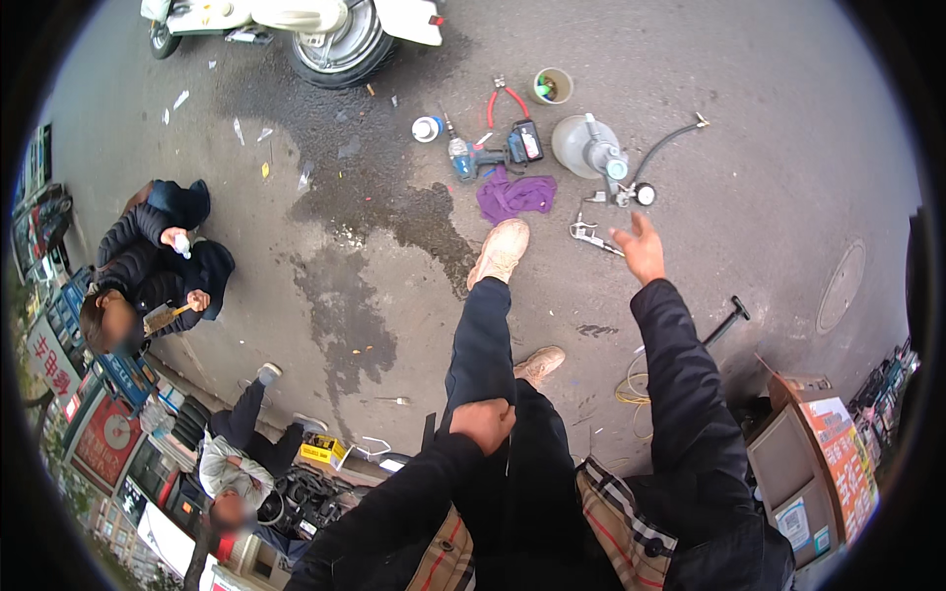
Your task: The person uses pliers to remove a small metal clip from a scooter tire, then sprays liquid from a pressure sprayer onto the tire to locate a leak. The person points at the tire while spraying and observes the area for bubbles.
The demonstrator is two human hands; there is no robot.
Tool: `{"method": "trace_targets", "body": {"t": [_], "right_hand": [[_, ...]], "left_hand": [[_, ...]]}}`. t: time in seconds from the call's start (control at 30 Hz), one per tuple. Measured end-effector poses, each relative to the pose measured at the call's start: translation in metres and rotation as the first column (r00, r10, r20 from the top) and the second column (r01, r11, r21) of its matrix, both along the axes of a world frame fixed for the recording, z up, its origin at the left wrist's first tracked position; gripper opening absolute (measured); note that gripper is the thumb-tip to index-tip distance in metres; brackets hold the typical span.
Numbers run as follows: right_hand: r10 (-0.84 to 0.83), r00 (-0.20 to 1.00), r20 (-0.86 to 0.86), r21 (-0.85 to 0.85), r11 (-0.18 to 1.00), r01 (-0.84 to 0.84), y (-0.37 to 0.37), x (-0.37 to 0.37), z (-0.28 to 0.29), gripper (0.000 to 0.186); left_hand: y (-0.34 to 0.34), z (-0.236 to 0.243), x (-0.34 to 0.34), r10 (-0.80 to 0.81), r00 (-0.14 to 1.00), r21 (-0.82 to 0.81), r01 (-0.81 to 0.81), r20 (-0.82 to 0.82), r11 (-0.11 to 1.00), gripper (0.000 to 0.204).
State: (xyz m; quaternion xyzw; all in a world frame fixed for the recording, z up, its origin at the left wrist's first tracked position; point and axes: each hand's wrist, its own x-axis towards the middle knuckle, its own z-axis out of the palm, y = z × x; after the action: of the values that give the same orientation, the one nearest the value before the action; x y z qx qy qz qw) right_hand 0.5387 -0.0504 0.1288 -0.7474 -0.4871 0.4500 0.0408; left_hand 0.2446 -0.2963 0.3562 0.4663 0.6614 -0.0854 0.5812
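Hovering right hand [642,253], nearby air gun [595,237], red-lettered sign [53,361]

Grey asphalt [769,177], pt. wet, w/ purple rag [514,197], drill [461,158], red-hndl pliers [492,106], metal air gun [594,236].

Ground: grey asphalt [709,69] is spreading across most of the view
Stain: dark wet patch [345,315] is running down left of centre
Cover: round manhole cover [843,286] is sitting at the right
Frontage: red signboard [103,435] is curving along the lower-left rim
Stand: boxy cabinet [785,451] with an orange panel [838,433] is standing lower right
Light: flat daylight is falling evenly
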Motion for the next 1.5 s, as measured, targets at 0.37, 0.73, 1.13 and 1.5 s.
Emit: {"method": "trace_targets", "body": {"t": [0.37,0.73,1.13,1.5], "right_hand": [[-0.280,0.945,-0.171,-0.219,0.946,0.241,0.033,-0.048,-0.060,0.043],[-0.183,0.979,-0.095,-0.422,0.898,0.127,-0.109,-0.001,0.116,0.025],[-0.286,0.953,-0.104,-0.459,0.863,0.209,-0.151,0.052,0.232,0.013],[0.314,0.935,0.166,-0.473,0.857,-0.204,-0.087,-0.027,0.333,0.017]], "left_hand": [[0.026,0.003,0.001,0.216,0.976,-0.085,-0.214,0.011,0.973,0.034],[-0.017,0.026,0.005,0.799,0.584,0.097,-0.795,-0.141,0.598,0.046],[-0.196,0.140,-0.064,0.942,0.228,0.298,-0.907,-0.247,0.297,0.046],[-0.245,0.081,-0.117,0.916,0.133,0.280,-0.927,-0.378,0.250,0.055]]}}
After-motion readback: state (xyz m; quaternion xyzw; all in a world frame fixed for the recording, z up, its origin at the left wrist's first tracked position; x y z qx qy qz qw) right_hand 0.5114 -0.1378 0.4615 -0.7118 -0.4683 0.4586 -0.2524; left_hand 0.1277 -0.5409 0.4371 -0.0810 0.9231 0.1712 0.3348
